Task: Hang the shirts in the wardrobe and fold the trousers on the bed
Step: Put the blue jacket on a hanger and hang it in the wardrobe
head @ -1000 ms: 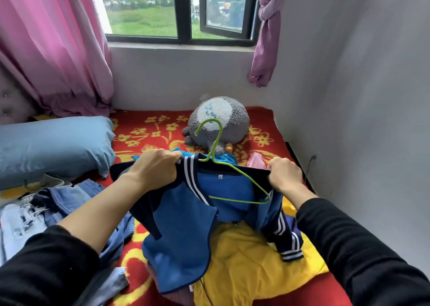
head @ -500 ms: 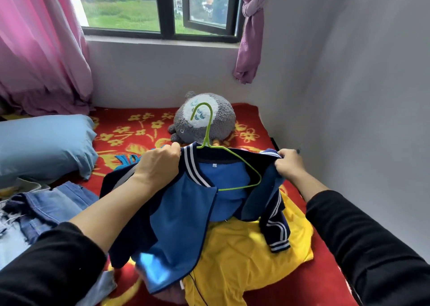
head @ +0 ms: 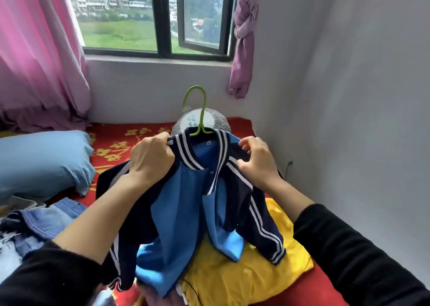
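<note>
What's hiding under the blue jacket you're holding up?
A yellow garment lies under the blue jacket, on the red bedspread. Only its right and lower parts show; the jacket hides the rest and whatever else lies beneath.

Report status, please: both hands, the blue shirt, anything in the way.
Left hand grips blue shirt beside collar; right hand pinches other side. Shirt on green hanger, above bed. Wardrobe not in view; yellow garment below.
</note>
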Tool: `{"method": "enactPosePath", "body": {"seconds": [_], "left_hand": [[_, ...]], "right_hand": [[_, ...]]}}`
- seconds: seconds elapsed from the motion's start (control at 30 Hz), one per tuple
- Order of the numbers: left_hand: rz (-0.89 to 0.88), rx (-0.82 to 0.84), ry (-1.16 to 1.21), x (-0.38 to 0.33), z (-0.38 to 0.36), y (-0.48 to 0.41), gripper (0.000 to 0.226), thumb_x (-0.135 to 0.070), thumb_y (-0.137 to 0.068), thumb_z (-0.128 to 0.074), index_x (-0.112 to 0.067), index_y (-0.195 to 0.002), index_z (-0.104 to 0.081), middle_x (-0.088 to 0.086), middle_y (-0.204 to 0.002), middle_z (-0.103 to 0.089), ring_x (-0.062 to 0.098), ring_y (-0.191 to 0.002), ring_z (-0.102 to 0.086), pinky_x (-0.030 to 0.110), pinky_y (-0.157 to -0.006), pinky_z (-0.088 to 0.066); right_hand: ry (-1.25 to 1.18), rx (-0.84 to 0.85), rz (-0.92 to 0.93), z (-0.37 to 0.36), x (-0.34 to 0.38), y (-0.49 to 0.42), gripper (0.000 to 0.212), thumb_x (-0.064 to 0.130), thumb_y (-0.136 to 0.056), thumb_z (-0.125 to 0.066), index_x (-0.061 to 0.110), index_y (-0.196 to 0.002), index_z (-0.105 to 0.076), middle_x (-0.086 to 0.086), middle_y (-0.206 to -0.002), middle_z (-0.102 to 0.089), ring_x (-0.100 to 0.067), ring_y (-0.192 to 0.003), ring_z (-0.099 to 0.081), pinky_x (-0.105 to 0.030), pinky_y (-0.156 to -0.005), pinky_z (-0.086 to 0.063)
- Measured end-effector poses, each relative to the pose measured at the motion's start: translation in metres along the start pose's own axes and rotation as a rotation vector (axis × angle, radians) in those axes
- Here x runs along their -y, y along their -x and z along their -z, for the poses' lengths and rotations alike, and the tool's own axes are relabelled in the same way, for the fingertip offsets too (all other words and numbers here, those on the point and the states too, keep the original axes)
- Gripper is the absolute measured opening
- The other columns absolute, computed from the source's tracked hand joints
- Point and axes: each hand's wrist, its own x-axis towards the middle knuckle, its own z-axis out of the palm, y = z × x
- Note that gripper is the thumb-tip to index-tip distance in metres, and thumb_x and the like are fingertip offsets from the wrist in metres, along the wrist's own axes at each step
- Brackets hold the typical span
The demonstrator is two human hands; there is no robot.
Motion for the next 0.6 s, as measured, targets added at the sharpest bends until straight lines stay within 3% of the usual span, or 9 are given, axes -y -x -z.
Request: {"method": "enactPosePath", "body": {"seconds": [0.1, 0.2, 0.3, 0.37, 0.43, 0.53, 0.6], "left_hand": [[0.054, -0.042, 0.075, -0.008, 0.033, -0.006, 0.016, 0.0, -0.079, -0.042, -0.003, -0.078, -0.058, 0.014, -0.073, -0.061, 0.032, -0.067, -0.045, 0.033, -0.062, -0.034], [0.105, -0.063, 0.158, -0.017, 0.074, -0.009, 0.019, 0.001, -0.078, -0.04, -0.003, -0.071, -0.057, 0.009, -0.066, -0.057, 0.032, -0.068, -0.048, 0.031, -0.061, -0.034], [0.093, -0.09, 0.21, -0.026, 0.117, -0.005, 0.026, 0.001, -0.076, -0.038, -0.003, -0.075, -0.064, 0.011, -0.07, -0.063, 0.031, -0.073, -0.056, 0.034, -0.064, -0.046], [0.066, -0.109, 0.219, -0.035, 0.143, 0.002, 0.031, 0.001, -0.079, -0.038, -0.003, -0.083, -0.068, 0.013, -0.08, -0.068, 0.03, -0.082, -0.06, 0.037, -0.075, -0.052], [0.053, -0.148, 0.215, -0.044, 0.166, 0.012, 0.032, 0.001, -0.083, -0.04, -0.004, -0.092, -0.07, 0.011, -0.085, -0.07, 0.029, -0.084, -0.061, 0.033, -0.074, -0.05], [0.047, -0.289, 0.177, -0.048, 0.196, 0.035, 0.03, -0.007, -0.089, -0.044, -0.012, -0.107, -0.068, 0.005, -0.083, -0.069, 0.024, -0.076, -0.062, 0.029, -0.072, -0.049], [0.04, -0.41, 0.087, -0.039, 0.205, 0.06, 0.024, -0.018, -0.091, -0.049, -0.018, -0.111, -0.062, 0.0, -0.09, -0.066, 0.02, -0.084, -0.059, 0.034, -0.084, -0.047]], "right_hand": [[0.109, 0.007, 0.213, 0.008, 0.035, -0.011, 0.056, 0.037, -0.08, -0.068, 0.026, -0.131, -0.048, 0.002, -0.129, -0.046, -0.016, -0.125, -0.034, -0.034, -0.101, -0.021], [0.142, -0.122, 0.372, 0.019, 0.074, -0.019, 0.05, 0.041, -0.083, -0.065, 0.027, -0.128, -0.048, 0.002, -0.135, -0.038, -0.016, -0.131, -0.028, -0.04, -0.106, -0.015], [-0.011, -0.167, 0.458, 0.038, 0.12, -0.021, 0.032, 0.034, -0.089, -0.06, 0.018, -0.112, -0.043, 0.004, -0.108, -0.051, -0.015, -0.105, -0.045, -0.038, -0.101, -0.023], [-0.098, -0.141, 0.525, 0.049, 0.149, -0.019, 0.02, 0.025, -0.094, -0.053, 0.016, -0.107, -0.041, 0.006, -0.091, -0.054, -0.015, -0.087, -0.049, -0.035, -0.091, -0.029], [-0.175, -0.099, 0.559, 0.058, 0.173, -0.015, 0.005, 0.018, -0.094, -0.049, 0.015, -0.094, -0.045, 0.01, -0.074, -0.051, -0.013, -0.072, -0.046, -0.033, -0.077, -0.033], [-0.296, -0.091, 0.492, 0.076, 0.203, -0.004, 0.02, 0.019, -0.089, -0.052, 0.018, -0.07, -0.049, 0.009, -0.062, -0.049, -0.011, -0.062, -0.043, -0.029, -0.064, -0.031], [-0.382, -0.019, 0.417, 0.091, 0.219, 0.001, 0.025, 0.023, -0.084, -0.056, 0.021, -0.059, -0.051, 0.005, -0.057, -0.05, -0.014, -0.06, -0.044, -0.029, -0.061, -0.032]]}}
